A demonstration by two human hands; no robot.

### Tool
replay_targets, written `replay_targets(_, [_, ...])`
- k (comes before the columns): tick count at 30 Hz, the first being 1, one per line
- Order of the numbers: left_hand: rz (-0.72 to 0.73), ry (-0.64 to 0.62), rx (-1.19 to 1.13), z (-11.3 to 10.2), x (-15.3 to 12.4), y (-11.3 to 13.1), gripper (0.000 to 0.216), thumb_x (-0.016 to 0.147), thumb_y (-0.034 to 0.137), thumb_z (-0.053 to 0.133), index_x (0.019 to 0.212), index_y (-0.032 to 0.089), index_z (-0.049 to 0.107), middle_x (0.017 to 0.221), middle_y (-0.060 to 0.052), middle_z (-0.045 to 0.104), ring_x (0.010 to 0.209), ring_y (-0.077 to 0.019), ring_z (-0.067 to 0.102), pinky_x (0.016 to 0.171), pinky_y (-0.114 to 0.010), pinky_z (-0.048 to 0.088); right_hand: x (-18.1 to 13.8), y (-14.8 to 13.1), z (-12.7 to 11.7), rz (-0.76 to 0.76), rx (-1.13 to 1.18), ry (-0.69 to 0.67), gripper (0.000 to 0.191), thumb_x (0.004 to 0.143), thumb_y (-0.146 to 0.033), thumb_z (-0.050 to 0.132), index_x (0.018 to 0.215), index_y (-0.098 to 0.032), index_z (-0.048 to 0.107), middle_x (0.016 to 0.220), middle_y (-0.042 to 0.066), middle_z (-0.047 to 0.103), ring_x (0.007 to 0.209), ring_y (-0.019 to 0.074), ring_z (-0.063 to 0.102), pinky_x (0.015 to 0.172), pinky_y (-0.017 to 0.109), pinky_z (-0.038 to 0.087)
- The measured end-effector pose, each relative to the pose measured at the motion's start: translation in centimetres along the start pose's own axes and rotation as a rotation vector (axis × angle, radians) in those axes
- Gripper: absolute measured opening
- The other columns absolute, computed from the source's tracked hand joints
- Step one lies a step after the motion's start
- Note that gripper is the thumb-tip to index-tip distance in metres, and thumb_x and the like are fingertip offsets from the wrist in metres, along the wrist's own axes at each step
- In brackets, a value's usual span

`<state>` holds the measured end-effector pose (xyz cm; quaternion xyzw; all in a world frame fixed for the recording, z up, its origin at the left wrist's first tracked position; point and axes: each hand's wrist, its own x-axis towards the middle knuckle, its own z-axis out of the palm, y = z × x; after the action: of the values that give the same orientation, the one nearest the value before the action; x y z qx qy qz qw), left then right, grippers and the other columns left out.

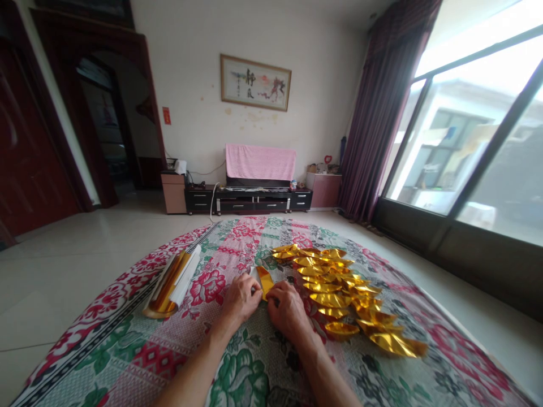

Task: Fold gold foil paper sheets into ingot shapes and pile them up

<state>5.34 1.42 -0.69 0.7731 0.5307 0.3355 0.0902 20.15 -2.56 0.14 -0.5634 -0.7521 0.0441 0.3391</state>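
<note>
Between my hands is a partly folded sheet of gold foil paper (265, 279), its gold face and white back both showing. My left hand (243, 296) pinches its left side with curled fingers. On the right, my right hand (287, 305) grips the near right edge, fingers bent under and partly hidden. Rows of folded gold paper ingots (326, 287) lie to the right of my hands. To the left rests a loosely rolled stack of gold foil sheets (173, 282), white on the outside.
A flowered cloth (241, 373) covers the surface under my hands. Beyond it stand a low black TV cabinet (254, 202) and a pink cloth (261, 162) draped over something. A purple curtain (373, 113) hangs beside the large window at right.
</note>
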Motion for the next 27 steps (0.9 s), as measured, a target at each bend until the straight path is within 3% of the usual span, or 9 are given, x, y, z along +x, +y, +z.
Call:
replay_targets(6, [-0.003, 0.008, -0.008, 0.09, -0.05, -0.06, 0.006, 0.073, 0.017, 0.055, 0.075, 0.018, 0.060, 0.079, -0.003, 0.058, 0.081, -0.0172, 0.052, 0.074, -0.028, 0.038, -0.02, -0.02, -0.18, -0.073, -0.011, 0.015, 0.020, 0.078, -0.015, 0.050, 0.076, -0.021, 0.069, 0.097, 0.004, 0.063, 0.089, 0.0151, 0.054, 0.084, 0.026, 0.038])
replay_targets(9, [-0.002, 0.011, -0.007, 0.13, -0.09, -0.09, 0.007, 0.074, 0.018, 0.054, 0.077, 0.019, 0.060, 0.080, -0.003, 0.057, 0.080, -0.0170, 0.052, 0.074, -0.029, 0.038, 0.02, 0.17, -0.04, -0.084, 0.001, 0.000, 0.020, 0.079, -0.015, 0.049, 0.077, -0.021, 0.068, 0.092, 0.002, 0.066, 0.087, 0.0142, 0.056, 0.083, 0.025, 0.037])
replay_targets(19, [0.013, -0.025, -0.007, -0.13, -0.07, -0.02, 0.009, 0.073, 0.016, 0.055, 0.075, 0.019, 0.064, 0.083, -0.004, 0.058, 0.083, -0.0170, 0.052, 0.078, -0.029, 0.039, 0.35, -0.43, 0.43, 0.067, 0.078, 0.068, 0.017, 0.077, -0.018, 0.054, 0.065, -0.020, 0.067, 0.081, 0.001, 0.067, 0.080, 0.0138, 0.058, 0.081, 0.025, 0.037])
replay_targets(27, [0.009, -0.038, -0.021, -0.16, 0.04, -0.05, 0.009, 0.073, 0.017, 0.056, 0.073, 0.019, 0.065, 0.083, -0.004, 0.059, 0.084, -0.0165, 0.053, 0.079, -0.028, 0.039, 0.51, -0.37, 0.74, 0.116, 0.047, 0.059, 0.014, 0.074, -0.014, 0.054, 0.067, -0.019, 0.065, 0.080, 0.003, 0.064, 0.080, 0.0149, 0.056, 0.078, 0.024, 0.037])
